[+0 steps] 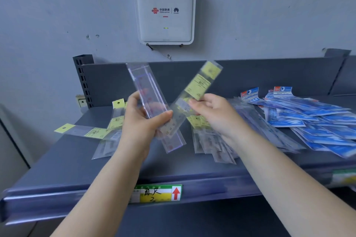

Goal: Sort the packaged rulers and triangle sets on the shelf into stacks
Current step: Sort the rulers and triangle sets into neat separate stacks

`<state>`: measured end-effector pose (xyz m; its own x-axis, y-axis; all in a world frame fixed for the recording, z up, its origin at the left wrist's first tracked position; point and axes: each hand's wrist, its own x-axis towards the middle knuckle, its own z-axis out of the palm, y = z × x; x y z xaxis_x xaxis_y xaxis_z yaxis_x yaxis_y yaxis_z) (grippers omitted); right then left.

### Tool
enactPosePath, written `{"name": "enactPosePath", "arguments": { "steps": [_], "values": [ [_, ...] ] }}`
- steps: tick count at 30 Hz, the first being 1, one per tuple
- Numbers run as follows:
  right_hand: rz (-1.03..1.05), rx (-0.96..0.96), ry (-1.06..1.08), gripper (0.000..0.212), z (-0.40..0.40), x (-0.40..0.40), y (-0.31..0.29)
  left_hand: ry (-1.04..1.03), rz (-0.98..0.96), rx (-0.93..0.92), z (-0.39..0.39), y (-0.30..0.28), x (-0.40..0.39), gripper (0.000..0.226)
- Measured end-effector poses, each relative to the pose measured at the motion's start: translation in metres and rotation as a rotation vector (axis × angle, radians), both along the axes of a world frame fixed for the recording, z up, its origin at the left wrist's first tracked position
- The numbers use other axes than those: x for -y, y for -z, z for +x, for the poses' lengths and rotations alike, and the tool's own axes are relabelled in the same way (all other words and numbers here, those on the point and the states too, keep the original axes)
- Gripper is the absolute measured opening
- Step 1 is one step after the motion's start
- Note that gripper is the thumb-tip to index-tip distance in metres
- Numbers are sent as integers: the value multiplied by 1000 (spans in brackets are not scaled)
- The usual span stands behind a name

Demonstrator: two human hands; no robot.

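Observation:
My left hand grips a clear packaged ruler with no yellow label showing, tilted up to the left above the grey shelf. My right hand holds a yellow-labelled packaged ruler, tilted up to the right; the two packages cross low down between my hands. Several more yellow-labelled rulers lie loose on the shelf at the left, and others lie under my right wrist. A spread pile of blue packaged sets covers the right side.
A white WiFi router hangs on the wall above the shelf's back panel. A slotted upright post stands at the back left. A green and yellow price tag sits on the shelf's front edge.

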<state>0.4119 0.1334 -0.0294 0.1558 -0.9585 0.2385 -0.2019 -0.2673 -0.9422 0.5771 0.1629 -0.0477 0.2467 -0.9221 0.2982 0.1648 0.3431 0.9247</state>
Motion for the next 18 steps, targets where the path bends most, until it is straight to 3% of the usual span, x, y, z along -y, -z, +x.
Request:
{"name": "enactPosePath", "arguments": {
  "steps": [2, 5, 9, 11, 16, 18],
  "values": [
    [22, 86, -35, 13, 7, 1, 1, 87, 15, 37, -5, 0, -3, 62],
    [86, 222, -18, 9, 8, 7, 0, 165, 53, 7, -8, -3, -4, 45],
    [145, 221, -27, 6, -13, 15, -4, 138, 81, -47, -3, -5, -4, 39],
    [145, 42, -19, 4, -27, 17, -4, 93, 82, -35, 0, -4, -4, 43],
    [-42, -620, 210, 34, -34, 18, 7, 45, 87, 26, -6, -4, -3, 52],
    [-174, -615, 290, 36, -34, 12, 6, 30, 87, 65, -13, -5, -2, 52]
  ]
}}
